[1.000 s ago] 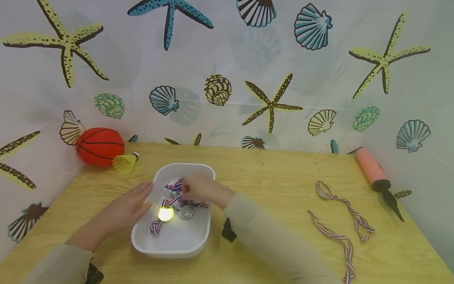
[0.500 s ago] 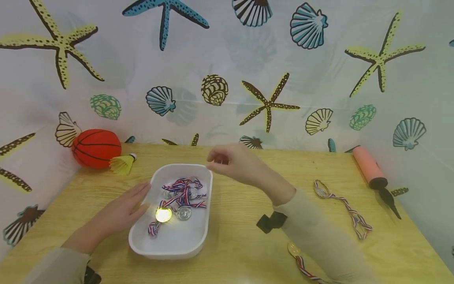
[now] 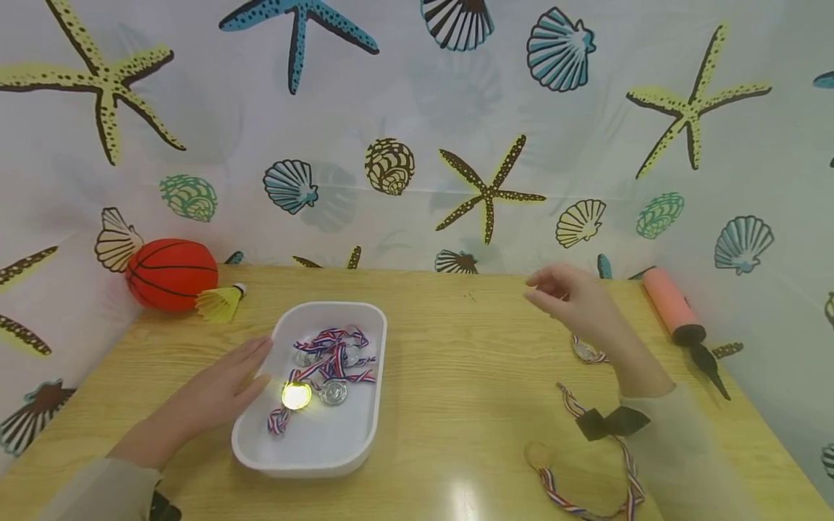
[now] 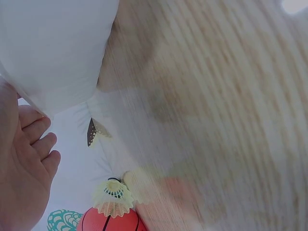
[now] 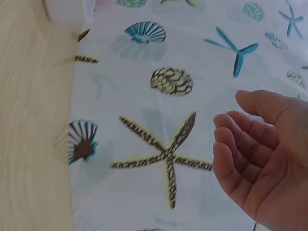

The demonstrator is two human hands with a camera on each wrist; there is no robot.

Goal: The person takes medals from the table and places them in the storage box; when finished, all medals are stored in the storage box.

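A white tray (image 3: 373, 412) holds several medals with red, white and blue ribbons (image 3: 335, 351), among them a gold one (image 3: 296, 396) and a silver one (image 3: 334, 392). My left hand (image 3: 256, 367) lies flat on the table with straight fingers against the tray's left rim; the left wrist view shows its fingers (image 4: 33, 144) beside the tray wall (image 4: 53, 53). My right hand (image 3: 550, 291) hovers at the right, loosely curled and empty, just above a silver medal (image 3: 585, 352). The right wrist view shows its empty palm (image 5: 260, 163).
A gold medal (image 3: 539, 454) and its ribbon (image 3: 628, 470) lie near the front right edge. An orange basketball (image 3: 171, 273) and a yellow shuttlecock (image 3: 218, 302) sit at the back left. A pink pump (image 3: 674, 307) lies at the back right. A patterned curtain (image 3: 417, 145) walls in the table.
My right hand left the ribbons in the tray, rose, and swept right across the table to above the silver medal. The left hand stayed at the tray's rim.
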